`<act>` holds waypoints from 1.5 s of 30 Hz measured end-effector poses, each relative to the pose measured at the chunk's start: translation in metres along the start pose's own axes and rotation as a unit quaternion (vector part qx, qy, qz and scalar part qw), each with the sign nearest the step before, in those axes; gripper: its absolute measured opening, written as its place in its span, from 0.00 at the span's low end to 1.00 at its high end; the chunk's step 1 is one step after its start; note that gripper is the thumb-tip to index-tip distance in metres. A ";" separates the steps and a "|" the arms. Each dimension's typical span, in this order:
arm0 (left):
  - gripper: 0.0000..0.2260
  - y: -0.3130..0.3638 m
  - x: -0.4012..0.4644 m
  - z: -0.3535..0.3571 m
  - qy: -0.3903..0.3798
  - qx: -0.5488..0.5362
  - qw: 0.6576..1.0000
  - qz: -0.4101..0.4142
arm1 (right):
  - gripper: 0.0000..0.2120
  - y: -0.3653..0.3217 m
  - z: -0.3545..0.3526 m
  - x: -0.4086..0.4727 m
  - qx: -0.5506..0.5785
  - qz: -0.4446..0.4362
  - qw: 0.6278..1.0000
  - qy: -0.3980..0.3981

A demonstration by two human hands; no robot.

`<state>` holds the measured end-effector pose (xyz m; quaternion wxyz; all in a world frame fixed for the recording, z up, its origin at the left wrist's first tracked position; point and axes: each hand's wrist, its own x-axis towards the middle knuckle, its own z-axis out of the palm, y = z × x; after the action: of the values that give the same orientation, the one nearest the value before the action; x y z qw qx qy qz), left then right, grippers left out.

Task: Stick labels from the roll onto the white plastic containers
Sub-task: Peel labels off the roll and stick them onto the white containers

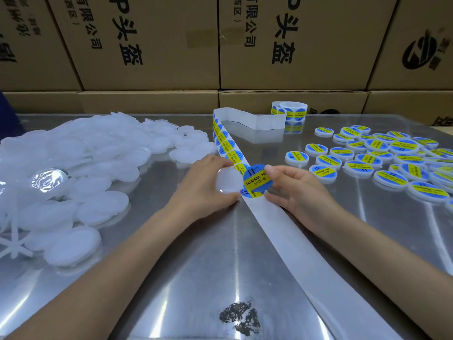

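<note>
- Left hand (208, 182) grips one bare white container (228, 180), fingers over its far edge, thumb at its near edge; it sits at or just above the steel table (196, 278), can't tell which.
- Right hand (294, 185) pinches a peeled round label (257, 181) by its right edge, thumb and forefinger curled on it.
- Key relation: label lies just right of the container, its left edge overlapping or touching the container's right rim. Not yet centred on the lid.
- Label's yellow band runs lower-left to upper-right, tilted against the strip.
- Coming move, as I judge it: slide the label left over the container, then press down. Right hand carries it; left only steadies.
- Liner strip (294, 241) runs diagonally under both hands, from near right to far left. Unpeeled labels continue on it beyond the hands.
- Roll (289, 111) stands at the far table edge, well apart from the hands, fed by a looped strip.
- Bare containers pile (81, 173) lies left, nearer the left hand.
- Labelled containers (382, 160) spread on the right, nearer the right hand; likely drop-off side.
- Risk: the label could land off-centre or crease, since only one edge is held.
- Cardboard boxes (147, 45) are stacked behind the table.
</note>
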<state>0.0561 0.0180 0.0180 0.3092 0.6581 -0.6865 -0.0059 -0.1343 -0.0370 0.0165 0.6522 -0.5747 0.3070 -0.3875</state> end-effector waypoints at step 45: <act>0.35 0.038 -0.009 0.009 0.073 -0.087 0.985 0.126 | 0.09 -0.001 0.003 0.000 0.001 0.020 0.999 0.039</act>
<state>0.0171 0.0274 0.0228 0.4128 0.5354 -0.7365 0.0216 -0.1314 -0.0357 0.0184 0.6478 -0.5522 0.3433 -0.3969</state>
